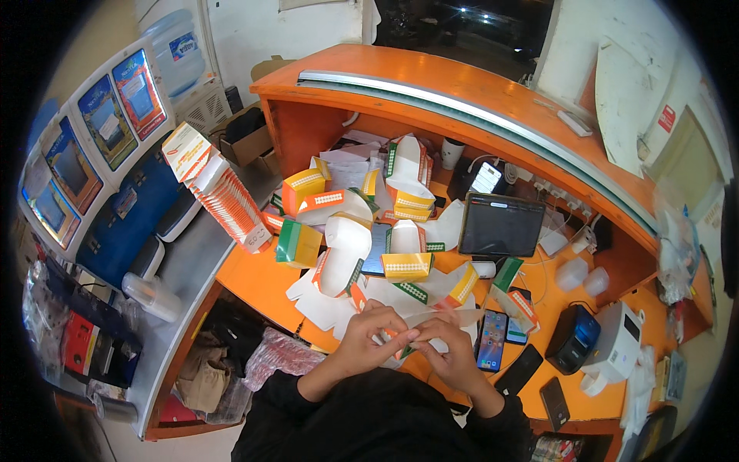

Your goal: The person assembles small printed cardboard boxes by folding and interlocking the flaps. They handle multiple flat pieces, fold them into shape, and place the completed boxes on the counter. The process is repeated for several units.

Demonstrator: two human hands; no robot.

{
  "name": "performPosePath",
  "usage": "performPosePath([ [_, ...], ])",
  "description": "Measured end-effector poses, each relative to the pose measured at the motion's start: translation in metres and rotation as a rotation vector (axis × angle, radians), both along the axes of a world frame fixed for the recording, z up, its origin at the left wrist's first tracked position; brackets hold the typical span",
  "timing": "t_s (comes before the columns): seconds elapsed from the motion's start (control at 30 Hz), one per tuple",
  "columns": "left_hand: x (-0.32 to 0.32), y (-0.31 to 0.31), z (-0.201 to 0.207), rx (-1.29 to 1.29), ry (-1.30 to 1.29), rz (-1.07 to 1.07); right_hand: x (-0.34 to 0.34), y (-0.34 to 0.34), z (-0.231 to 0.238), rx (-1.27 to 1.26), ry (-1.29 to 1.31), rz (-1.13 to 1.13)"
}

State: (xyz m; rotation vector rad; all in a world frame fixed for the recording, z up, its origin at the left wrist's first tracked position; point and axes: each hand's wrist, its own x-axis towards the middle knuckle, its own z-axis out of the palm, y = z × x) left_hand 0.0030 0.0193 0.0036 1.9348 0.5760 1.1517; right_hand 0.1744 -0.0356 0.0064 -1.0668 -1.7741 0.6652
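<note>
Close to my body at the desk's near edge, my left hand (369, 336) and my right hand (449, 348) meet with fingers pinched on a cardboard food box (445, 316). Its pale inner face shows above the fingers; the rest is mostly hidden behind them. Just beyond lie folded cardboard food boxes in white, orange, yellow and green, among them an open white-lined box (344, 245) and a yellow-fronted box (407, 266). Flat white cardboard (315, 302) lies left of my left hand. A tall stack of nested cartons (227, 202) leans at the left.
A dark tablet (502, 223) stands beyond my right hand. Right of that hand lie a lit phone (492, 340) and dark phones (554, 403). A black card terminal (573, 337) and a white printer (616, 343) stand further right. An orange raised counter (431, 77) borders the far side.
</note>
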Motion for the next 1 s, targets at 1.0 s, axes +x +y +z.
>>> performPosePath([
  [1.0, 0.015, -0.008, 0.025, -0.527, -0.204, -0.535, -0.005, 0.002, 0.000, 0.259, 0.212, -0.442],
])
